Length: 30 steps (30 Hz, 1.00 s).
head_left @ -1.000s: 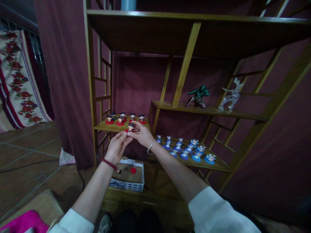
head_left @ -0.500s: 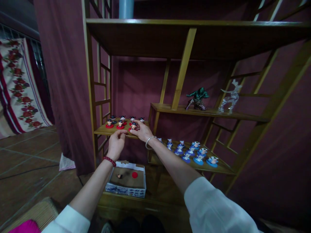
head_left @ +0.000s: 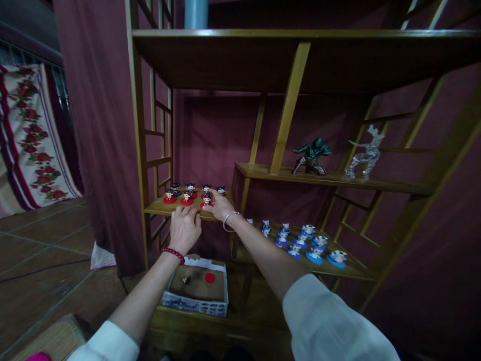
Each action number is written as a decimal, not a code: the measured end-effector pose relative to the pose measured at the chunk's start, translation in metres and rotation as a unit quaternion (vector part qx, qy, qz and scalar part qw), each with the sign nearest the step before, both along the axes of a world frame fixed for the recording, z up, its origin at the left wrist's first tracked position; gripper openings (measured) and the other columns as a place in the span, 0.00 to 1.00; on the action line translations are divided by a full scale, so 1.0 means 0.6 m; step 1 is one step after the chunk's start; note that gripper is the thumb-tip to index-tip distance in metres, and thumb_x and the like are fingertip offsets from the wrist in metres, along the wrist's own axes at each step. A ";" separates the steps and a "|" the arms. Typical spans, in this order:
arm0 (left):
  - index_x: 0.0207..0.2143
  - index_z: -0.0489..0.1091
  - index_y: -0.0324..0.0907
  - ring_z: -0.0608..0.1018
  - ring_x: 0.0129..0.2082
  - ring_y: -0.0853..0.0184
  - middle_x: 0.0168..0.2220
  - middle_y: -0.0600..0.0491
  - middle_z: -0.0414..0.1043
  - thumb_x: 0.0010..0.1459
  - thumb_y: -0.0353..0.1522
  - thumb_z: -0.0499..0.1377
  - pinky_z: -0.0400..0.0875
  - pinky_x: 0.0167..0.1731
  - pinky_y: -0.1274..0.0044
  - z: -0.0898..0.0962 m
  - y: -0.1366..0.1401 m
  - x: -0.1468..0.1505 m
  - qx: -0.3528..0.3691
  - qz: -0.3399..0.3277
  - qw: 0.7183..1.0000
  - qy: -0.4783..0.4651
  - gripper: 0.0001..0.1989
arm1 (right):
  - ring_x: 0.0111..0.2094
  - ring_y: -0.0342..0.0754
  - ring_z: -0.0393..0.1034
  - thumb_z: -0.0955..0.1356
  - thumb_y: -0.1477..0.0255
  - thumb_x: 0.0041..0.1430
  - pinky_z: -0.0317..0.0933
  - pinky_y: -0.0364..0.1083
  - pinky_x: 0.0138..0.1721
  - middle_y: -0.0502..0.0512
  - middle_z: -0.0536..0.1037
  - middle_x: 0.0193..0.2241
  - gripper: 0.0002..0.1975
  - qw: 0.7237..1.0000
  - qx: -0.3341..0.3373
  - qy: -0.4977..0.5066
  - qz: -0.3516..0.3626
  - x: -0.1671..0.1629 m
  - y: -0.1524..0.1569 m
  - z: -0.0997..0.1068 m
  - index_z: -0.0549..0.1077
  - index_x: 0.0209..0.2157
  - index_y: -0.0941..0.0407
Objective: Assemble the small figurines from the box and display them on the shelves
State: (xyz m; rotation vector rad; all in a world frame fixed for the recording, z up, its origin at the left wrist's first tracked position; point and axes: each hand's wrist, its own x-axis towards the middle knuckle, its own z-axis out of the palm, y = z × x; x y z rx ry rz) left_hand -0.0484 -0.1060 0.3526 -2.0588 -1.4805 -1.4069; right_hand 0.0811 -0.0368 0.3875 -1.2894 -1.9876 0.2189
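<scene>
My right hand (head_left: 221, 206) is closed on a small figurine (head_left: 206, 200) with dark hair buns and a red round base, in the front row of the left shelf (head_left: 158, 205). Thumb and finger hold it from its right side, with the base down at the shelf. My left hand (head_left: 185, 228) rests at the shelf's front edge, fingers bent but apart, holding nothing. Just above those fingers stands a similar figurine (head_left: 187, 197), with another (head_left: 170, 196) to its left. Several more, including a dark-based one (head_left: 175, 188), form the back row.
Below sits an open cardboard box (head_left: 195, 305) with a small figure piece (head_left: 184, 280) and a red disc (head_left: 209, 278) inside. Several blue-based figurines (head_left: 314, 254) fill the lower right shelf. Above them stand a green crouching statue (head_left: 312, 155) and a clear deer figure (head_left: 366, 155).
My left hand has turned palm-down and moved slightly right along the shelf edge. My right hand stays at the same figurine. The view has shifted a little.
</scene>
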 end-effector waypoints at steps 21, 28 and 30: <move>0.38 0.66 0.37 0.69 0.42 0.62 0.39 0.46 0.68 0.52 0.29 0.48 0.62 0.45 0.71 0.007 0.048 -0.059 0.030 0.050 0.997 -0.056 0.12 | 0.38 0.46 0.67 0.68 0.66 0.45 0.59 0.43 0.39 0.54 0.73 0.38 0.30 0.999 -0.005 -0.037 -0.028 -0.007 0.010 -0.001 0.59 0.52 0.55; 0.55 0.48 0.36 0.74 0.39 0.61 0.40 0.46 0.71 0.52 0.32 0.50 0.66 0.40 0.71 0.031 0.060 -0.065 -0.094 0.061 0.992 -0.061 0.27 | 0.38 0.47 0.67 0.67 0.65 0.47 0.59 0.43 0.39 0.54 0.73 0.38 0.29 0.998 -0.009 -0.058 -0.036 -0.007 0.002 0.004 0.58 0.52 0.54; 0.56 0.47 0.36 0.74 0.39 0.60 0.40 0.45 0.71 0.52 0.34 0.50 0.66 0.39 0.71 0.038 0.064 -0.062 -0.111 0.078 0.990 -0.030 0.29 | 0.38 0.47 0.67 0.66 0.65 0.47 0.59 0.43 0.39 0.55 0.73 0.38 0.30 0.997 -0.011 -0.064 -0.039 -0.008 0.000 0.005 0.58 0.52 0.55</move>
